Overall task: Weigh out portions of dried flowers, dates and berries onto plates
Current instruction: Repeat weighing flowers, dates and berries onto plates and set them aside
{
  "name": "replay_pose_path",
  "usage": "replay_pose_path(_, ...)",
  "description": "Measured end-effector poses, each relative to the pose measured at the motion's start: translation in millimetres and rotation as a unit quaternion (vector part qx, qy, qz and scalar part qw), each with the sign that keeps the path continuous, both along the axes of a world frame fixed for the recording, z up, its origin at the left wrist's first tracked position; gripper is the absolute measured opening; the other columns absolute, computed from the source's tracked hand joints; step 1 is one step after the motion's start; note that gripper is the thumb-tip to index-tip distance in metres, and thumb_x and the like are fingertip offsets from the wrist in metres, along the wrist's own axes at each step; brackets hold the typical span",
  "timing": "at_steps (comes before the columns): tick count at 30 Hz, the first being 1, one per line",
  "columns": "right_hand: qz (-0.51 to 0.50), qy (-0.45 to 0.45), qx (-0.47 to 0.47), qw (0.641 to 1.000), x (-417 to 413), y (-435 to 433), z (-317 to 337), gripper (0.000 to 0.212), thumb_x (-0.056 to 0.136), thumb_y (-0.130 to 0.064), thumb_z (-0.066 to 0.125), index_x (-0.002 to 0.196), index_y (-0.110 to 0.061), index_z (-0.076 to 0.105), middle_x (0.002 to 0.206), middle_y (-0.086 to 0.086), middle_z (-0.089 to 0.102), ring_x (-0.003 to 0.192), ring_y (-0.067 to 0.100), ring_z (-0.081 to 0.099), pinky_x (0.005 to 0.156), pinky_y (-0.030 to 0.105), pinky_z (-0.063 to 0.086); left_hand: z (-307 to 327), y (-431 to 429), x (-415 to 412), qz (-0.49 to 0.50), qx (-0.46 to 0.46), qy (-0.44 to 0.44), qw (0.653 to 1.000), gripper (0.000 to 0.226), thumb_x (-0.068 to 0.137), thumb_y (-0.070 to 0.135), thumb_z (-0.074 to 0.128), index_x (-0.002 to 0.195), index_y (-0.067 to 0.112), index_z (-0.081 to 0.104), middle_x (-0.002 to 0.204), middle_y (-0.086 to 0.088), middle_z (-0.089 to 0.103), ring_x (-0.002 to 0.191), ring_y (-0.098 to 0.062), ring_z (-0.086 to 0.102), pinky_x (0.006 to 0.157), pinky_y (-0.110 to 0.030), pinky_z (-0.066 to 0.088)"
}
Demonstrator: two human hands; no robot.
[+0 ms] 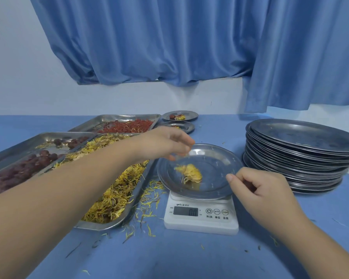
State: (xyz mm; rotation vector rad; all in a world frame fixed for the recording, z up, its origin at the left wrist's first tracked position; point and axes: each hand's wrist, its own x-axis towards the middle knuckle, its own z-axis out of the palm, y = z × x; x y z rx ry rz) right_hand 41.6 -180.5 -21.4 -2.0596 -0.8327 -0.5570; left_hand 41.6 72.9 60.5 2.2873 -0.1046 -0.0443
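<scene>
While right hand [258, 190] pinches the plate [216, 158] rim, left hand [169, 143] hovers loosely curled.

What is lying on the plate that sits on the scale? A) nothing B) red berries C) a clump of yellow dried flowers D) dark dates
C: only yellow dried flowers lie on the plate atop the scale; no dates or berries there.

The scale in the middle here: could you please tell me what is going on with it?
A person is weighing out portions. A small clump of dried flowers lies on the plate on the scale, whose display seems to read zero. The left hand hovers over the plate's far left rim, fingers bunched; the right hand touches its near right rim. Filled trays lie to the left.
</scene>
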Motion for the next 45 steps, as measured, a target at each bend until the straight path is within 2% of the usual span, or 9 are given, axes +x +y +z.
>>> replay_pose_path(7,0.022,-0.006,-0.011,1.0,-2,3,0,0.038,0.085,-0.033,0.057,0.053,-0.018,0.044,0.051,-0.004,0.046,0.048,0.011,0.04,0.048,0.022,0.032,3,33,-13,0.064,0.08,-0.036,0.994,0.016,0.094,0.033,0.06,0.108,0.036,0.067,0.107,0.017,0.071,0.089,0.005,0.068,0.082,-0.027,0.052)
replay_pose_path(13,0.034,-0.024,-0.018,0.999,-3,6,-1,0.039,0.085,-0.032,0.058,0.051,-0.024,0.041,0.051,-0.005,0.046,0.048,0.01,0.04,0.047,0.018,0.031,3,71,-33,0.101,0.172,-0.019,0.98,0.014,0.095,0.035,0.059,0.105,0.04,0.067,0.086,0.008,0.073,0.087,-0.006,0.068,0.083,-0.03,0.049)
replay_pose_path(19,0.013,-0.058,-0.043,0.997,-5,9,-3,0.041,0.089,-0.032,0.06,0.052,-0.024,0.044,0.051,-0.004,0.048,0.051,0.01,0.045,0.049,0.018,0.034,-5,104,-45,0.118,0.172,-0.017,0.978,0.012,0.095,0.035,0.059,0.102,0.041,0.067,0.082,0.01,0.073,0.074,0.005,0.066,0.073,-0.027,0.045)
replay_pose_path(24,-0.012,-0.157,-0.058,0.986,-27,42,9,0.04,0.088,-0.035,0.047,0.053,-0.016,0.046,0.046,-0.005,0.04,0.045,0.014,0.041,0.044,0.034,0.039,0,147,-57,0.157,0.138,-0.02,0.978,0.011,0.094,0.036,0.059,0.098,0.04,0.069,0.085,0.003,0.074,0.081,-0.016,0.07,0.08,-0.037,0.053)
replay_pose_path(28,0.005,-0.221,-0.06,0.973,-43,80,16,0.041,0.09,-0.031,0.045,0.053,-0.015,0.037,0.048,-0.003,0.034,0.044,0.019,0.035,0.039,0.033,0.035,7,192,-66,0.226,0.13,-0.026,0.965,0.01,0.092,0.031,0.063,0.094,0.037,0.071,0.082,-0.002,0.073,0.076,-0.021,0.066,0.079,-0.038,0.053)
replay_pose_path(35,0.032,-0.265,-0.074,0.961,-47,112,-1,0.041,0.09,-0.029,0.047,0.052,-0.016,0.041,0.049,-0.003,0.035,0.043,0.017,0.033,0.037,0.029,0.033,-10,280,-78,0.37,0.108,-0.057,0.921,0.018,0.097,0.026,0.057,0.103,0.016,0.07,0.102,-0.011,0.07,0.097,-0.033,0.063,0.089,-0.047,0.049)
replay_pose_path(38,0.03,-0.257,-0.08,0.963,-43,111,-5,0.042,0.09,-0.032,0.046,0.052,-0.015,0.044,0.05,-0.004,0.036,0.042,0.018,0.035,0.036,0.031,0.036,-36,314,-79,0.41,0.17,-0.038,0.895,0.022,0.097,0.013,0.051,0.111,0.016,0.068,0.123,-0.012,0.063,0.096,-0.029,0.059,0.086,-0.038,0.047)
replay_pose_path(42,0.022,-0.247,-0.09,0.964,-39,112,-7,0.042,0.088,-0.034,0.046,0.05,-0.016,0.048,0.049,-0.004,0.039,0.041,0.018,0.039,0.037,0.029,0.037,-57,339,-70,0.387,0.276,0.013,0.879,0.043,0.096,0.002,0.041,0.131,0.019,0.06,0.148,-0.013,0.046,0.11,-0.028,0.057,0.081,-0.034,0.049)
replay_pose_path(45,0.015,-0.238,-0.094,0.966,-37,111,-7,0.042,0.087,-0.035,0.047,0.049,-0.017,0.048,0.049,-0.005,0.038,0.042,0.016,0.039,0.044,0.027,0.033,-61,338,-55,0.336,0.325,0.043,0.883,0.049,0.095,0.003,0.044,0.138,0.026,0.054,0.154,-0.01,0.039,0.103,-0.023,0.06,0.073,-0.025,0.046)
